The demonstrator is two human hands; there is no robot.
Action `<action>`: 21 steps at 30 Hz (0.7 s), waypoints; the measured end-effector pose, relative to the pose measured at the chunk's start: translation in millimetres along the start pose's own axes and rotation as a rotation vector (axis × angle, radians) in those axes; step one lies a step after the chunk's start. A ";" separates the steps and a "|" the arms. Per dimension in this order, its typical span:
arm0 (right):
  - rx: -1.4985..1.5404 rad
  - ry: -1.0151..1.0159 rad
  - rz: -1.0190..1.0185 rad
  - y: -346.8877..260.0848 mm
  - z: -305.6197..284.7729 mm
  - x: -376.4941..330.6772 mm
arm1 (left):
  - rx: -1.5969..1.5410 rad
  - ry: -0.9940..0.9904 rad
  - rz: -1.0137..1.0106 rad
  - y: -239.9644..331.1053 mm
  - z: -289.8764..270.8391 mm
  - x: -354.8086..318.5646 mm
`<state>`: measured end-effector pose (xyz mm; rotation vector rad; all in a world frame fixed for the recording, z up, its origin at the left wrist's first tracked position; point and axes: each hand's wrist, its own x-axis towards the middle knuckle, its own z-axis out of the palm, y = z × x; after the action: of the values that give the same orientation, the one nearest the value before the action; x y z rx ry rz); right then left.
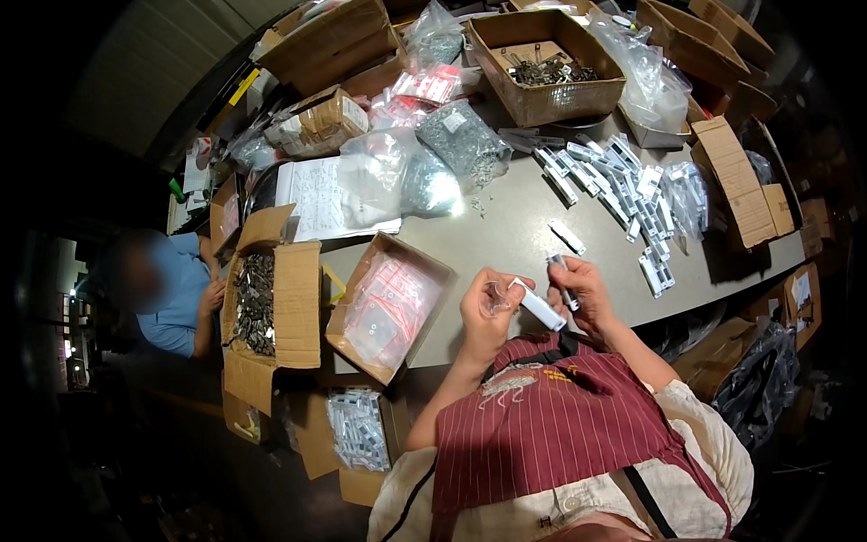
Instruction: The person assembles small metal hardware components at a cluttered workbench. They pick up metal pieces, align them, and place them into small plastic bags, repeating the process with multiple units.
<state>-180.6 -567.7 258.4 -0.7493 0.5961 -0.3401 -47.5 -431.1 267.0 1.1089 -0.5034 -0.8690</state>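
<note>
My left hand (488,307) grips a small clear plastic bag (496,296) together with one end of a white oblong part (540,307). My right hand (582,294) is closed on a slim grey metal piece (564,282) just beside that white part. Both hands hover over the near edge of the grey table (506,237), above my striped red apron. One more white part (567,237) lies on the table just beyond my hands.
Rows of white parts (623,185) lie at the right. Open cardboard boxes hold metal pieces (256,303), bagged items (388,307) and dark hardware (546,70). Bags of screws (462,140) sit mid-table. A person in a blue shirt (172,298) sits at the left.
</note>
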 end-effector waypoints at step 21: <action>-1.124 -0.342 -0.744 -25.3 8.2 -20.8 | -0.175 0.033 -0.337 8.4 -15.6 11.5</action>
<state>-193.9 -570.6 289.3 -2.0818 0.1050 -0.5385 -26.4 -430.2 267.9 1.0601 -0.2090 -1.1632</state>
